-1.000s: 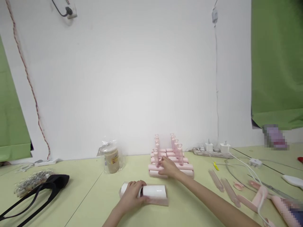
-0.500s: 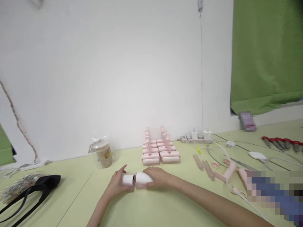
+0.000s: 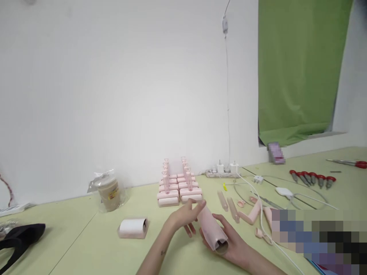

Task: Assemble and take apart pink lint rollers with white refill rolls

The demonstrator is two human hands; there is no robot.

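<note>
My right hand (image 3: 233, 244) is wrapped round a tilted lint roller head (image 3: 211, 225) in a pale pink cover, its hollow core end facing toward me. Over the far end of that roller head is my left hand (image 3: 186, 215), fingers apart, with one fingertip at its upper edge. A second lint roller head, a white roll (image 3: 132, 228) in a pink cover, lies by itself on the table to the left. Farther back stand two rows of pink lint rollers (image 3: 168, 200) with upright clear pink handles.
Loose pink handle parts (image 3: 233, 210) and a white cable (image 3: 260, 217) lie at the right, near a power strip (image 3: 223, 173). Several red-handled tools (image 3: 312, 178) lie farther right. A bagged tub (image 3: 109, 194) and a black strap (image 3: 23, 238) occupy the left.
One roller head has been let go and lies at the left. The other is now lifted and turned in my right hand. My left hand has moved right to it; the view has swung right.
</note>
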